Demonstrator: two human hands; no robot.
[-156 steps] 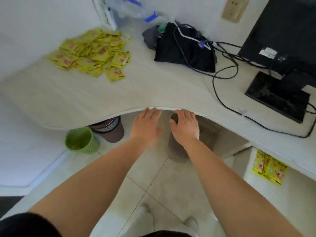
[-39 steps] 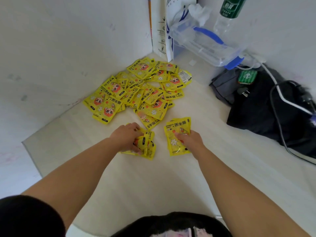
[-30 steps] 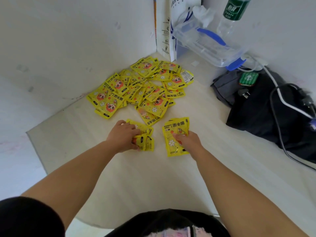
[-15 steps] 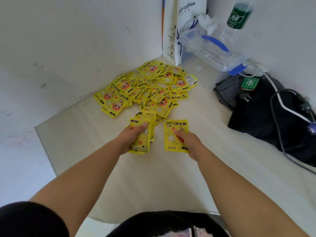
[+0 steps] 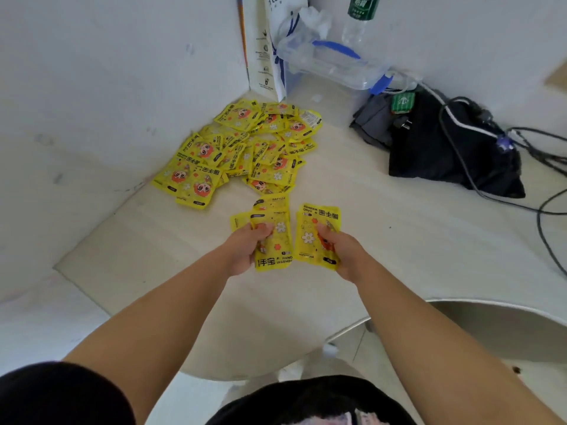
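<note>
A pile of several yellow hand-warmer packets (image 5: 242, 151) lies in the corner of the pale desk (image 5: 383, 256). My left hand (image 5: 245, 250) grips a small stack of yellow packets (image 5: 274, 237), thumb on top, lifted just in front of the pile. Beside it my right hand (image 5: 343, 253) holds a single yellow packet (image 5: 313, 231) by its lower right corner. The two held bunches sit side by side, a narrow gap between them.
A white paper bag (image 5: 270, 47) and a clear plastic box with blue handle (image 5: 331, 62) stand at the back wall, a water bottle (image 5: 356, 19) behind them. A black bag (image 5: 445, 148) with cables (image 5: 546, 210) lies at the right. The desk's curved edge (image 5: 460, 302) runs near me.
Both hands picked packets off the desk and raised them, drawing slightly back from the pile. The view shifted so the desk's front edge shows at the right.
</note>
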